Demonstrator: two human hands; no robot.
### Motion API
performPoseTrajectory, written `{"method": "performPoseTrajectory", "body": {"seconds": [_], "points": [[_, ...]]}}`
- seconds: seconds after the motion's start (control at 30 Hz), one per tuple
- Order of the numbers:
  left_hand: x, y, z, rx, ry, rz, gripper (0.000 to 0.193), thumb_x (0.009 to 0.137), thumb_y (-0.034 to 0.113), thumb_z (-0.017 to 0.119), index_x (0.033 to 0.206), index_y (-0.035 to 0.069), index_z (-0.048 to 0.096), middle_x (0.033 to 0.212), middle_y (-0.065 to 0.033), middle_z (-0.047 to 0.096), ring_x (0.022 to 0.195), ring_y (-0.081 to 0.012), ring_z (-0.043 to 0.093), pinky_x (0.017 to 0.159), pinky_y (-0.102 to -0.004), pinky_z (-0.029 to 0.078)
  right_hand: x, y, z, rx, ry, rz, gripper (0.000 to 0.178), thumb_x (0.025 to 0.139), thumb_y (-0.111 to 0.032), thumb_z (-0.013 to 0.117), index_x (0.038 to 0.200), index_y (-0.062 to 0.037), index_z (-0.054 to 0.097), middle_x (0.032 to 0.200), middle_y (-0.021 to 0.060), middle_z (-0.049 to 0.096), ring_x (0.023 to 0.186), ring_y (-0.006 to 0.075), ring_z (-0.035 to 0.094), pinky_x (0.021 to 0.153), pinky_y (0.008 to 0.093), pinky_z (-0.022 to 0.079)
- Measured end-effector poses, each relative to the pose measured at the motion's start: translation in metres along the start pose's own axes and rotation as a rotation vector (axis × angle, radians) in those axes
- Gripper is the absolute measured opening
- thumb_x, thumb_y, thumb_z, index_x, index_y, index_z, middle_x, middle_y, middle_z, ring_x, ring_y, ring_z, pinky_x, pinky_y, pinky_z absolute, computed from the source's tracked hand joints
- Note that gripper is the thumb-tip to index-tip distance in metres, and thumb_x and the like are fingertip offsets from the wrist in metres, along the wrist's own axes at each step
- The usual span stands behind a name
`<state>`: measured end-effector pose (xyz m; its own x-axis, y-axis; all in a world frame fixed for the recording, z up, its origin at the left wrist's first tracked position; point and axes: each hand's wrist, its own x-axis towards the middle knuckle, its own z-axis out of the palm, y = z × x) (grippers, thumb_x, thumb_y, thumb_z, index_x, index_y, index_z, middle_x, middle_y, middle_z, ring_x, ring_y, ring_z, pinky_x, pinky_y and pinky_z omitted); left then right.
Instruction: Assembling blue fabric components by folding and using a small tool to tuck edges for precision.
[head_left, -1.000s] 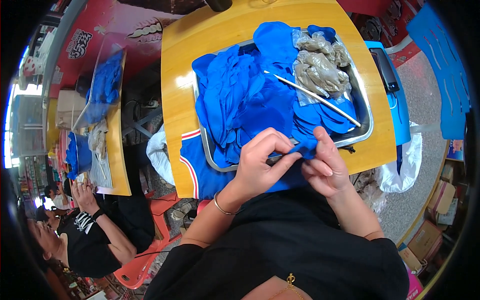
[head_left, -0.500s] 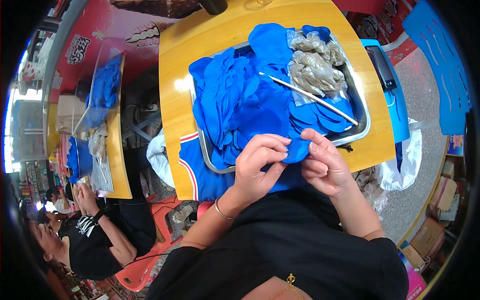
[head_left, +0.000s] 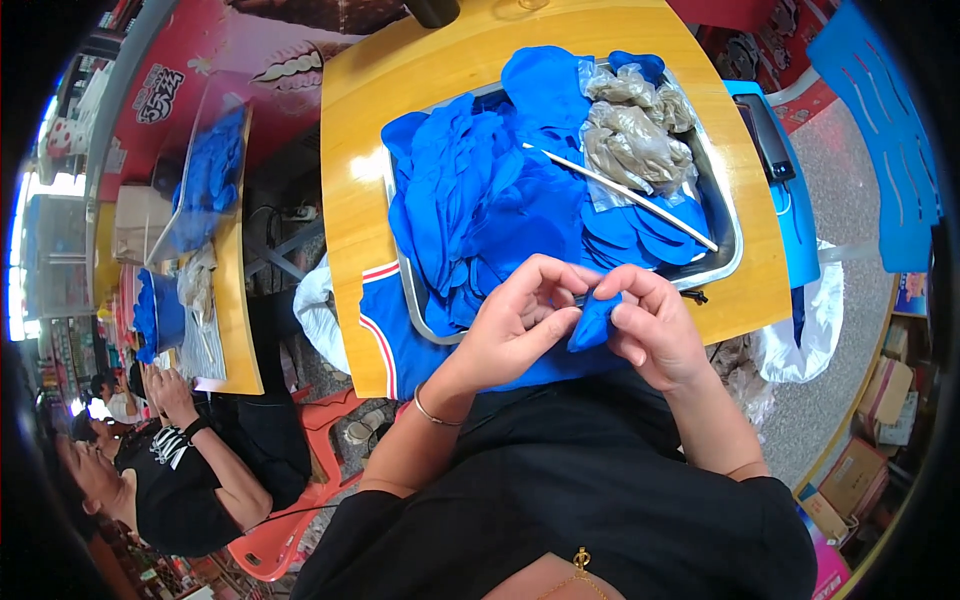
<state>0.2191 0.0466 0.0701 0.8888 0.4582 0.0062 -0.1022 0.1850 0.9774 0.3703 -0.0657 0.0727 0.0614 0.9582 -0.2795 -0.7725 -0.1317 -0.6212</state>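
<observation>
A small piece of blue sheet material (head_left: 592,326), folded over on itself, is held up between my hands at the near edge of the metal tray (head_left: 727,232). My right hand (head_left: 658,332) pinches its right side between thumb and fingers. My left hand (head_left: 520,325) is closed with curled fingers at the left side, thumb tip against the piece; its fingertips are partly hidden. The tray beyond holds stacked blue pieces (head_left: 445,190), a thin white stick (head_left: 630,198) lying aslant, and clear plastic bags (head_left: 640,145) with brownish contents.
The tray stands on a yellow wooden table (head_left: 355,190); blue cloth with striped trim (head_left: 385,330) lies at its near left. A blue chair (head_left: 880,130) is at right. On the left, another person (head_left: 185,480) sits at a second table (head_left: 235,330) with blue pieces.
The blue piece has turned from lying flatter to folded and hanging downward. My left hand has rolled, bringing its fingers over the top edge, and my right fingers have closed further round it.
</observation>
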Motion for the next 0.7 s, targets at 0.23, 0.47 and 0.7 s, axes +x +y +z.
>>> {"method": "performPoseTrajectory", "body": {"seconds": [0.23, 0.47, 0.7], "points": [[0.003, -0.003, 0.007, -0.207, -0.006, -0.050, 0.024, 0.084, -0.006, 0.053, 0.106, 0.002, 0.045, 0.099, -0.0042, 0.051, 0.087, -0.0078, 0.053, 0.075, -0.0214, 0.043, -0.003, -0.003, 0.009, -0.187, -0.058, -0.098, 0.029, 0.079, 0.000, 0.064, 0.105, -0.0025, 0.051, 0.082, 0.0028, 0.059, 0.052, 0.0000, 0.046, 0.042, 0.0130, 0.033], [0.008, -0.006, 0.003, -0.040, 0.084, 0.007, 0.011, 0.083, -0.008, 0.054, 0.091, 0.000, 0.054, 0.089, -0.0041, 0.053, 0.079, -0.0077, 0.055, 0.067, -0.0204, 0.045, -0.003, -0.005, 0.005, -0.273, -0.090, -0.047, 0.028, 0.079, 0.001, 0.063, 0.105, -0.0007, 0.052, 0.084, 0.0030, 0.057, 0.049, -0.0001, 0.045, 0.042, 0.0129, 0.033], [0.010, -0.011, 0.003, 0.009, 0.140, 0.032, 0.012, 0.080, -0.010, 0.054, 0.087, 0.000, 0.055, 0.089, -0.0049, 0.054, 0.076, -0.0082, 0.055, 0.062, -0.0197, 0.045, -0.003, -0.001, 0.010, -0.253, -0.025, -0.095, 0.027, 0.080, 0.002, 0.059, 0.107, -0.0004, 0.053, 0.085, 0.0029, 0.056, 0.047, 0.0003, 0.044, 0.042, 0.0134, 0.033]]}}
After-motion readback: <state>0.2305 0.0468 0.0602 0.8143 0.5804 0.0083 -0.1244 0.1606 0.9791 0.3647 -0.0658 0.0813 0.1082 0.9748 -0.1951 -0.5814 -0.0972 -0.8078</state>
